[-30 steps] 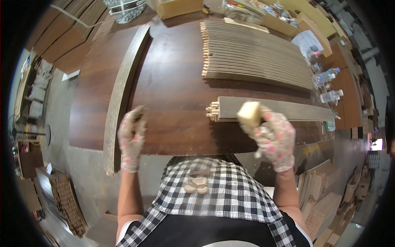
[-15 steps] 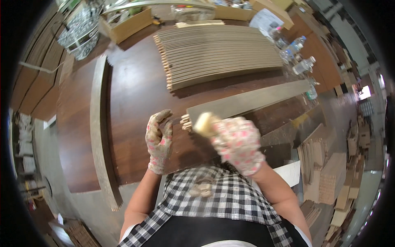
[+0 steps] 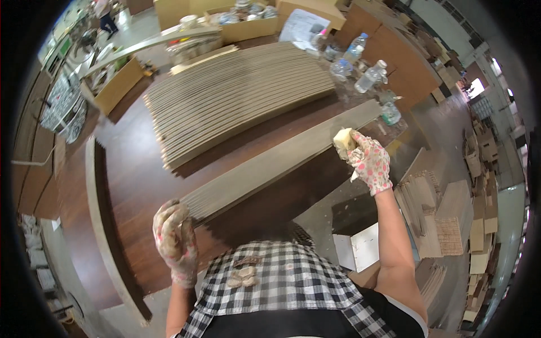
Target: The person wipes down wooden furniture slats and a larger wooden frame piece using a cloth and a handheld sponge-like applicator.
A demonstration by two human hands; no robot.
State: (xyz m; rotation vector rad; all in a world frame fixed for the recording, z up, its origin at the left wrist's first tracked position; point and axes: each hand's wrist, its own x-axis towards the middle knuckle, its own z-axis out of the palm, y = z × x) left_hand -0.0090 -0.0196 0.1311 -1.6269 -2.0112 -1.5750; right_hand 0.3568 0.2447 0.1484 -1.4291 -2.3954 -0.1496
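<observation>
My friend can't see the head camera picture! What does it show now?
The left hand, in a spotted glove, is at one end of some long grey-brown strips on a brown table; the right hand, gloved too, holds a pale block. A wider row of strips lies beyond.

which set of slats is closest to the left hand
The narrow slat stack: its left end is right at the left hand. The wide slat row lies farther forward, and the long strip at left lies apart.

Slat ends [image 3: 197, 209] (behind left hand [image 3: 173, 236]) partly hidden
</observation>
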